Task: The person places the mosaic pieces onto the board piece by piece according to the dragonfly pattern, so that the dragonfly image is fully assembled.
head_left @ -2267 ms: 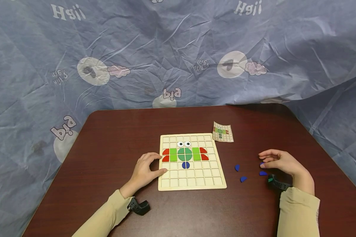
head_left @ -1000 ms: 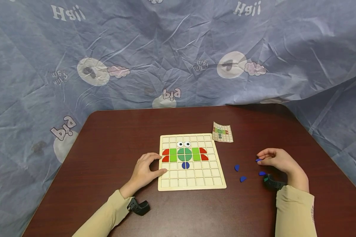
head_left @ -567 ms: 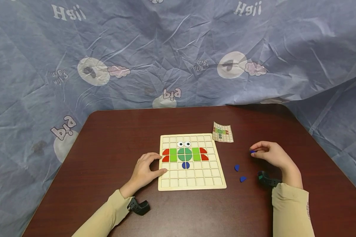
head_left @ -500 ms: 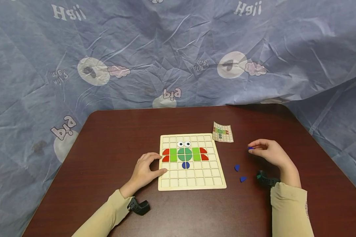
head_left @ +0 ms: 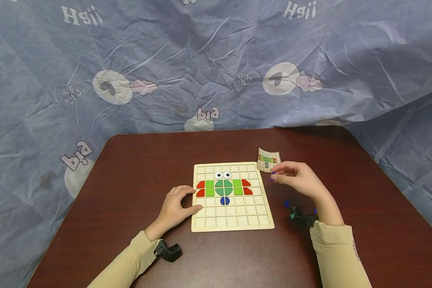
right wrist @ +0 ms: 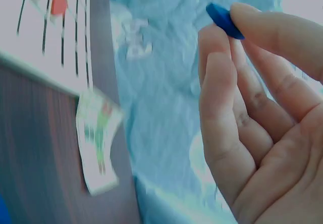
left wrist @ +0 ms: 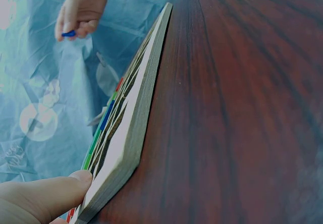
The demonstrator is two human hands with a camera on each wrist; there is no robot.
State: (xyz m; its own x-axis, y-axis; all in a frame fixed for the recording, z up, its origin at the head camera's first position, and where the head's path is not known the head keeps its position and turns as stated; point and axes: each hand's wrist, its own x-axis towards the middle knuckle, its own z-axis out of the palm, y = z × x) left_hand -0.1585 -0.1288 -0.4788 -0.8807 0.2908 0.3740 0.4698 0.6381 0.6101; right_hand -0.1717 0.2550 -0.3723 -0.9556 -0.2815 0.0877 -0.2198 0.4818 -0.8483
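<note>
My right hand [head_left: 299,178] pinches a blue half-circle tile [right wrist: 222,19] between thumb and fingertips, raised beside the front of the pattern card [head_left: 266,157]. The square wooden grid board [head_left: 252,221] lies left of it. On the board are white eye discs [head_left: 227,175], a dark green circle of tiles [head_left: 224,187], light green tiles [head_left: 210,188], red quarter-circle tiles [head_left: 247,187] and two blue half-circles [head_left: 225,201] side by side. My left hand [head_left: 174,204] rests at the board's left edge, thumb on its top, fingers loosely spread.
A loose blue tile [head_left: 287,204] lies right of the board. Another blue tile [head_left: 315,211] is mostly covered by the right wrist camera [head_left: 302,218]. The dark brown table [head_left: 147,160] ends at a patterned blue cloth [head_left: 165,80].
My right hand has picked up a blue tile from the right of the table and carried it left and away from me, towards the card. My left hand and the board have stayed put.
</note>
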